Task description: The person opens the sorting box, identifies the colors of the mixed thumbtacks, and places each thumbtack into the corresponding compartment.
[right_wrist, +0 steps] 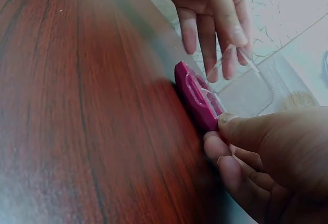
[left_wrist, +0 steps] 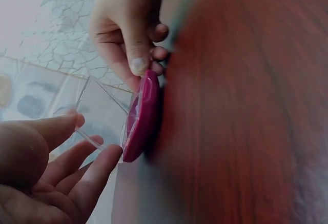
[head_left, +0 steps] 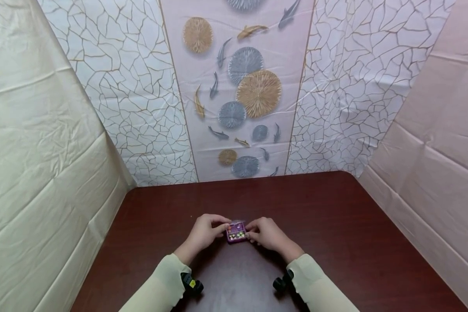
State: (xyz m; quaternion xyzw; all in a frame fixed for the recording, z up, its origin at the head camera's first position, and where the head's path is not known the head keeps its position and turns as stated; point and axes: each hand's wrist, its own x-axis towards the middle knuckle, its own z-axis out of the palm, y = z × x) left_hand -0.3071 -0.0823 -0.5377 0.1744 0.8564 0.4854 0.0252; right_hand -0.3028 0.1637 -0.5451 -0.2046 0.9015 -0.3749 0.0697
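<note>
A small magenta pill box (head_left: 236, 237) sits on the dark red table, its compartments holding several small yellow, green and orange pieces. Its clear hinged lid (right_wrist: 246, 93) stands raised. My left hand (head_left: 203, 232) is at the box's left side, pinching the lid's edge between thumb and fingers. On the opposite side, my right hand (head_left: 268, 234) grips the end of the magenta body (left_wrist: 144, 119), thumb on top and fingers against the side. In the wrist views the box appears edge-on, so most of its contents are hidden there.
The wooden table (head_left: 234, 195) spreads around the box, with a patterned cloth (head_left: 242, 130) hanging behind its far edge. Plain cloth walls (head_left: 54, 173) stand at both sides. Black wrist cameras (head_left: 193, 284) hang from both cuffs, low over the table.
</note>
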